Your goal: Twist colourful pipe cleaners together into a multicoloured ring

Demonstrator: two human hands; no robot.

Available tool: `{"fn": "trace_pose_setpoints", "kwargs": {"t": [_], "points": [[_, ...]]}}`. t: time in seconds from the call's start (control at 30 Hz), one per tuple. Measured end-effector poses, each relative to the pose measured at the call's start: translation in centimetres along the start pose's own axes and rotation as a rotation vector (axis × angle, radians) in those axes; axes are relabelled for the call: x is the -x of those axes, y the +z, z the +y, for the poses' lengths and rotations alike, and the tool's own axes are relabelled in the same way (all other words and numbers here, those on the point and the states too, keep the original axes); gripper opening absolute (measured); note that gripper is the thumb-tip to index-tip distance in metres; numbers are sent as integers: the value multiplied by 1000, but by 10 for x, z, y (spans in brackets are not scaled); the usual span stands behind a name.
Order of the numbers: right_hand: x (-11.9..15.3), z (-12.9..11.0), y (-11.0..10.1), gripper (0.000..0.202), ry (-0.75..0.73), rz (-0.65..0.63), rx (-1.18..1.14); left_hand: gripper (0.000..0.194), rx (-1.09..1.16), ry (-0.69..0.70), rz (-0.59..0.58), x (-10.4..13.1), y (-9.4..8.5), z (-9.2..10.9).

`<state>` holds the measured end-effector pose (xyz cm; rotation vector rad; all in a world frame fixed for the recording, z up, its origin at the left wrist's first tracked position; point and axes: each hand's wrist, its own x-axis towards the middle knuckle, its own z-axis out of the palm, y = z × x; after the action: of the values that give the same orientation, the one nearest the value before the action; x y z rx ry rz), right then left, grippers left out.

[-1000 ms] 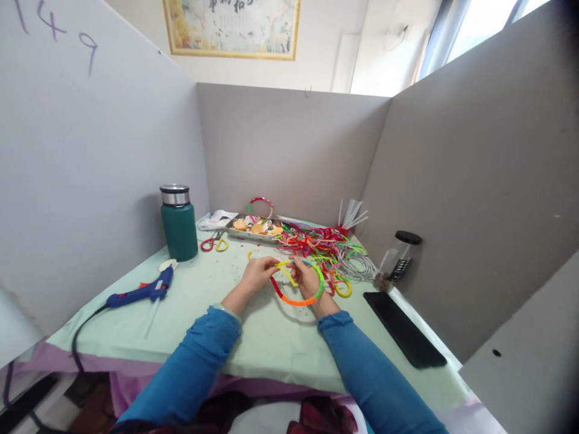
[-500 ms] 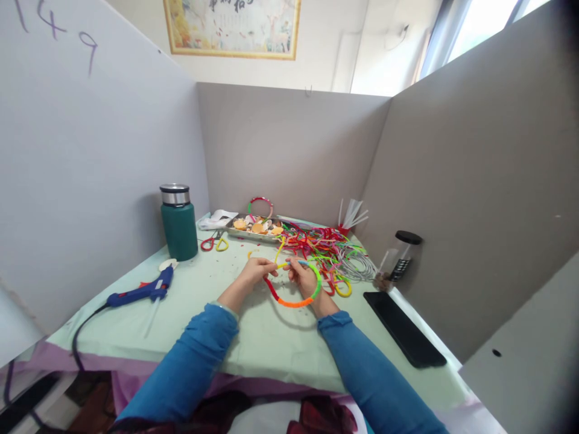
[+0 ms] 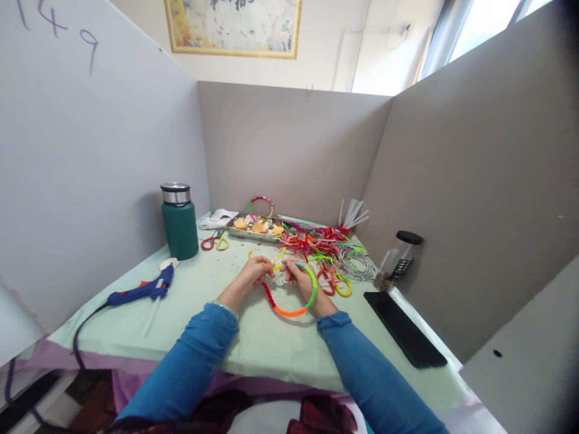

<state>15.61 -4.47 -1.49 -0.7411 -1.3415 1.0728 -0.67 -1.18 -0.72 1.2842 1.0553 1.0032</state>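
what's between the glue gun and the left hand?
Nothing: in the head view, only bare green table cover lies between the glue gun and the left hand, which pinches the coloured hoop.

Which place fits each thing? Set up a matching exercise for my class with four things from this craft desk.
Things:
1 flask
2 glue gun
3 phone
4 hoop

Places:
A in both hands
B lying flat by the right partition
C standing upright by the left partition
D lying on the cloth, in front of the flask

Pairs: 1-C, 2-D, 3-B, 4-A
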Motion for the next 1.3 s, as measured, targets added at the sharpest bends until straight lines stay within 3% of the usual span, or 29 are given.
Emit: {"fn": "trace_pose_setpoints", "kwargs": {"t": [0.3, 0.57, 0.77, 0.9, 0.97, 1.13, 1.23, 1.3], "points": [[-3, 8, -2, 31, 13, 36, -23, 29, -171, 147, 71, -1, 3, 0], [-6, 11, -5, 33, 36, 83, -10, 29, -404, 281, 65, -5, 1, -3], [-10, 20, -10, 35, 58, 132, 20, 27, -302, 275, -57, -9, 1, -8], [-11, 23, -9, 37, 99, 153, 150, 26, -345, 279, -4, -12, -1, -10], [-10, 23, -8, 34, 35, 139, 272, 28, -369, 285, 25, -12, -2, -9], [-8, 23, -6, 16, -291, 116, 668, 34, -434, 291, 84, -10, -2, -4], [-8, 25, -4, 13, -337, 126, 772, 33, -448, 307, 111, -11, -3, -5], [-9, 27, -2, 14, -337, 86, 719, 32, -454, 320, 127, -13, -4, -7]]}}
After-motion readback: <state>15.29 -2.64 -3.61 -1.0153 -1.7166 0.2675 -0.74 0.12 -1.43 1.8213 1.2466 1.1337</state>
